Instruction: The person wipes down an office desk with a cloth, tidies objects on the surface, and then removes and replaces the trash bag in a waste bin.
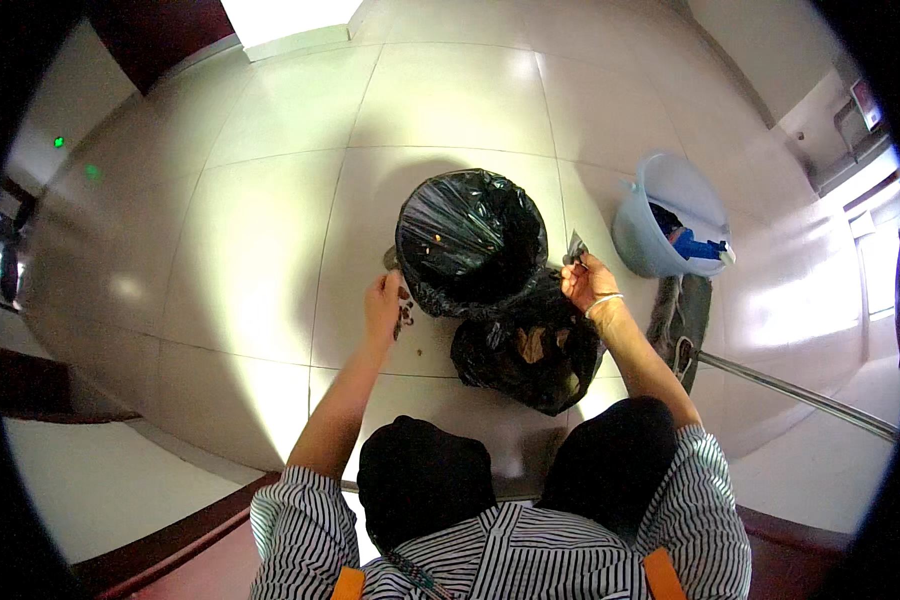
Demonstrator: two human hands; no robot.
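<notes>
In front of my knees stands a round bin lined with a black plastic bag [472, 232], a few small scraps clinging to its inner side. Close against its near side is a second black plastic bag [529, 367], with brown, paper-like waste in its mouth. My left hand [382, 309] is low by the bin's left side, fingers curled, beside a cluster of dark brown bits [403, 313]; its grip is partly hidden. A greyish piece [391, 259] shows just past its fingertips. My right hand [591, 285], wearing a bracelet, pinches a small grey, crumpled scrap [574, 247] right of the bin.
At the right is a pale blue bucket [630, 232] holding a blue-handled item [694, 246]. A flat mop head [682, 322] lies below it, its metal pole [795, 394] reaching right. Light tiles [255, 225] cover the floor. A white block-like base [296, 26] stands at the far side.
</notes>
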